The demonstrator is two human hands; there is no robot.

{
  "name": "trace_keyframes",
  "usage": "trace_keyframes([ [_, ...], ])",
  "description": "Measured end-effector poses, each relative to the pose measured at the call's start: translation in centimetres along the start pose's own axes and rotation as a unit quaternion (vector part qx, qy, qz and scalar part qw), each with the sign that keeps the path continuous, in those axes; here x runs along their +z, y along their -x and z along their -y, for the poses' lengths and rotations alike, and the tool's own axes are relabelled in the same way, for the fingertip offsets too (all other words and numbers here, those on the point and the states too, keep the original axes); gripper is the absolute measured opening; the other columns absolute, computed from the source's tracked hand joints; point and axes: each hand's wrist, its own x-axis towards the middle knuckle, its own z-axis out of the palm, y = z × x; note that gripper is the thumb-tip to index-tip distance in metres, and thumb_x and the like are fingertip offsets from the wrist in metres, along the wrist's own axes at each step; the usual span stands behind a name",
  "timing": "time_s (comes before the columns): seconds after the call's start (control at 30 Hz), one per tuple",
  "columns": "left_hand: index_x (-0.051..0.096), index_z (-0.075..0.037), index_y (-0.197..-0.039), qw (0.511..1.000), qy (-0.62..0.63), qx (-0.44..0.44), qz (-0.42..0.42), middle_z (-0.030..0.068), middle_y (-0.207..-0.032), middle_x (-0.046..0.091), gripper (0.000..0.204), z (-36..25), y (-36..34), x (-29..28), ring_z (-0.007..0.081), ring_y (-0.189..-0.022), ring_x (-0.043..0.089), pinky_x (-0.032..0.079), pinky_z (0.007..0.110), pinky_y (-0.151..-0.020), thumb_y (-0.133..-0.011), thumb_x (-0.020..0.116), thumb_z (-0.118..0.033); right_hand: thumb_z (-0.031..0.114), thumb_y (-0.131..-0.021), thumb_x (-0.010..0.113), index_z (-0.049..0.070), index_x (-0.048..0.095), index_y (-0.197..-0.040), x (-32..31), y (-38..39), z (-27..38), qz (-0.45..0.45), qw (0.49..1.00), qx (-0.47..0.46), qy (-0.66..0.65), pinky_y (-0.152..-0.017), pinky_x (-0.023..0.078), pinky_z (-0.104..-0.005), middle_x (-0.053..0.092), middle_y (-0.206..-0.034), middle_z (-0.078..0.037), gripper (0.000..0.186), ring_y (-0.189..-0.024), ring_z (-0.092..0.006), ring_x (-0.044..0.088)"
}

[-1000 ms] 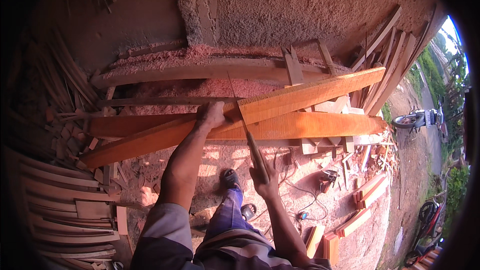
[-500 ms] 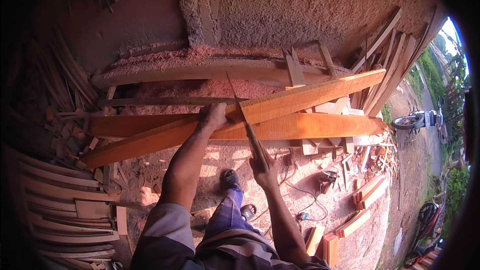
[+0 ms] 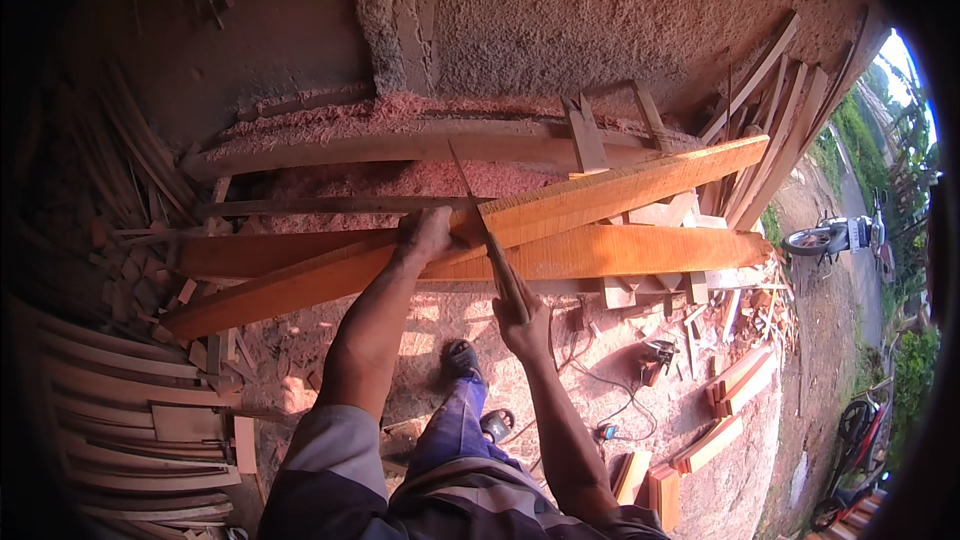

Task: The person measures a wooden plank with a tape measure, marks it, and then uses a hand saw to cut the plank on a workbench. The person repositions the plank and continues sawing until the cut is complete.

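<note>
My left hand [image 3: 428, 236] grips a long orange board [image 3: 630, 182] that lies at a slant over a second, wider orange board [image 3: 655, 250]. Just right of that hand, a handsaw [image 3: 484, 232] crosses the upper board, its thin tip pointing up and away from me. My right hand [image 3: 522, 325] is closed on the saw's handle, below the boards. Where the teeth meet the wood is too small to make out.
Timber beams [image 3: 420, 140] with pink shavings lie along the rough wall; strips [image 3: 760, 130] lean at right. Curved pieces [image 3: 130, 380] are stacked lower left. A power tool [image 3: 655, 360], cord and cut blocks [image 3: 740, 380] lie on the floor. Motorcycles [image 3: 838, 238] stand outside.
My right hand and the saw have moved forward and slightly left along the cut. My left hand stays on the board, nearly still.
</note>
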Motion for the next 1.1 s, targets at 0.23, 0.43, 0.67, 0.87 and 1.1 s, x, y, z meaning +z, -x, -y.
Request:
trace_keyframes([
  [0.23,0.073,-0.008,-0.097,0.998,0.025,-0.005,0.059,0.0194,-0.100,0.075,0.049,1.0,-2.8,-0.3,0.0379,-0.097,0.073,0.057,0.049,-0.087,-0.062,0.089,-0.036,0.007,-0.081,0.075,0.003,0.062,-0.140,-9.8,21.8,5.3,-0.019,0.989,0.021,0.147,-0.065,0.060,-0.0346,0.076,-0.114,-0.016,0.061,-0.078,-0.0240,0.077],
  [0.43,0.072,-0.008,-0.101,0.999,-0.016,-0.013,-0.026,0.0195,-0.104,0.075,0.049,-1.2,0.8,-0.9,0.0399,-0.102,0.072,0.057,0.053,-0.088,-0.063,0.088,-0.035,0.011,-0.090,0.073,0.002,0.064,-0.135,1.5,-1.7,-1.7,-0.010,0.999,0.025,-0.021,-0.062,0.048,-0.0303,0.069,-0.080,-0.008,0.047,-0.072,-0.0088,0.057],
  [0.67,0.073,-0.008,-0.100,0.996,0.045,-0.010,0.074,0.0178,-0.103,0.076,0.056,1.1,-2.9,-0.4,0.0383,-0.101,0.072,0.057,0.048,-0.090,-0.059,0.091,-0.042,0.010,-0.081,0.076,0.004,0.055,-0.146,-9.6,20.5,3.6,0.020,0.986,0.029,0.160,-0.071,0.062,-0.0351,0.074,-0.120,-0.018,0.068,-0.088,-0.0271,0.078],
  [0.87,0.071,-0.008,-0.099,1.000,0.010,-0.022,-0.005,0.0186,-0.102,0.075,0.049,-0.5,-0.2,-0.1,0.0400,-0.102,0.072,0.057,0.052,-0.088,-0.064,0.089,-0.037,0.014,-0.086,0.074,0.004,0.058,-0.144,-2.5,6.3,1.2,-0.018,0.999,0.028,-0.024,-0.070,0.058,-0.0360,0.074,-0.109,-0.023,0.061,-0.086,-0.0338,0.076],
  [1.1,0.072,-0.008,-0.105,0.999,-0.011,-0.017,0.030,0.0192,-0.105,0.075,0.055,0.5,-0.7,0.2,0.0397,-0.104,0.071,0.056,0.052,-0.089,-0.065,0.090,-0.040,0.013,-0.087,0.074,0.007,0.053,-0.149,-3.1,9.9,-2.4,0.004,1.000,-0.006,0.022,-0.070,0.057,-0.0351,0.074,-0.107,-0.021,0.066,-0.082,-0.0281,0.076],
])
